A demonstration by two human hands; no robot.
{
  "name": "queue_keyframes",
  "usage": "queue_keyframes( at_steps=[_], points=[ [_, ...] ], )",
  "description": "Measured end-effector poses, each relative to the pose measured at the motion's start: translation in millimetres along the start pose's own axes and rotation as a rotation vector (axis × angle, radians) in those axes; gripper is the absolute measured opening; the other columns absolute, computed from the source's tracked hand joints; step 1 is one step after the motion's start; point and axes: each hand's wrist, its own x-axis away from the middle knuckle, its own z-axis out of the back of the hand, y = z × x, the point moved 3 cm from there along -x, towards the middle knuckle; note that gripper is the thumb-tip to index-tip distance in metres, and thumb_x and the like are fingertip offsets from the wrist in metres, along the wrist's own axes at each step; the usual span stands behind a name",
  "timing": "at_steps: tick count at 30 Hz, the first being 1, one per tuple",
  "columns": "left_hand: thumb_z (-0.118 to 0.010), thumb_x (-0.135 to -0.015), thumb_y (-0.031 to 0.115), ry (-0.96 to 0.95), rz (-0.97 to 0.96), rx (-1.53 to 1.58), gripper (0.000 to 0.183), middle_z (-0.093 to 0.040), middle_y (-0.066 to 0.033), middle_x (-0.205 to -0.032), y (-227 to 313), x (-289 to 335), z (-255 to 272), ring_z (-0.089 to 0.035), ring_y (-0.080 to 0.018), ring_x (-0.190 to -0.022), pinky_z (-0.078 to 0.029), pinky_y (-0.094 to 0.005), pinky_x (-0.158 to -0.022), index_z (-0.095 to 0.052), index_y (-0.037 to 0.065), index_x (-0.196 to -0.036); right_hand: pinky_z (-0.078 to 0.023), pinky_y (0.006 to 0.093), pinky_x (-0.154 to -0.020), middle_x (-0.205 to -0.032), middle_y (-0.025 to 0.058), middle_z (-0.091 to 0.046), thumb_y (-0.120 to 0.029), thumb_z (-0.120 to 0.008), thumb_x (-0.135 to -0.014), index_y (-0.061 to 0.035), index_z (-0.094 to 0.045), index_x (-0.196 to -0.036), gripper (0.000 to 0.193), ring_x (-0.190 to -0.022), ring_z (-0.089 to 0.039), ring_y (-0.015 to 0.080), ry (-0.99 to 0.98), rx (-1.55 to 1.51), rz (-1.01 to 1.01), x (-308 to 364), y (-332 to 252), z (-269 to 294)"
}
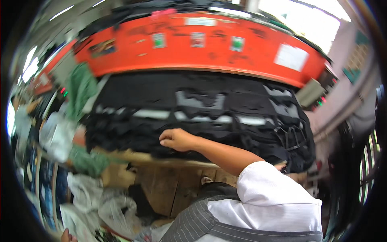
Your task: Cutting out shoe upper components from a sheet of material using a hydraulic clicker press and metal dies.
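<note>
My right hand (177, 139) reaches leftward over the near edge of a wide spread of black cloth pieces (141, 89). Its fingers are curled in and pressed together. Whether cloth is pinched in them is hidden. Grey and white patches, such as the pale strip (151, 114), show between the black pieces. Nearest the hand, the cloth lies in a loose, rumpled band (121, 131). Only some fingertips of my left hand (67, 236) appear at the lower left rim, near crumpled clear plastic; their grip does not show.
A long red-orange machine housing (173, 56) spans the far side, with dark cloth piled on top. Green cloth (80, 90) hangs at its left end. Plastic bags (121, 211) lie at lower left by the wooden floor (161, 189). A control box (312, 94) stands right.
</note>
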Motion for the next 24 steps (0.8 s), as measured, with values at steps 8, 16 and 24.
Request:
queue_keyframes(
  at_steps=[8,16,24],
  points=[
    [-0.066,-0.079,0.011,-0.027,-0.897,0.593,0.018,-0.066,-0.0148,-0.082,316,-176,-55,-0.063,-0.0313,-0.077,-0.048,-0.0366,-0.070,-0.068,0.000,-0.093,-0.052,0.0358,-0.081,-0.096,0.0153,-0.069,-0.029,-0.066,-0.084,-0.0041,-0.069,-0.101,0.030,-0.093,-0.067,0.0272,0.767,0.297,-0.361,118,155,260],
    [-0.066,-0.082,0.019,-0.147,-1.227,0.735,0.018,-0.069,-0.0141,-0.089,632,-244,-155,-0.066,-0.0298,-0.086,-0.051,-0.0346,-0.076,-0.072,0.004,-0.091,-0.047,0.0432,-0.093,-0.107,0.0214,-0.065,-0.037,-0.061,-0.086,-0.0011,-0.066,-0.106,0.041,-0.107,-0.060,0.0363,0.914,0.546,-0.812,169,291,402],
    [-0.067,-0.082,0.017,-0.065,-1.150,0.546,0.018,-0.067,-0.0144,-0.092,782,-283,-237,-0.062,-0.0329,-0.094,-0.048,-0.0409,-0.086,-0.072,0.005,-0.094,-0.042,0.0427,-0.102,-0.128,0.0256,-0.055,-0.053,-0.058,-0.087,0.0035,-0.057,-0.121,0.066,-0.122,-0.052,0.0360,0.697,0.427,-1.221,138,309,442]
  ],
)
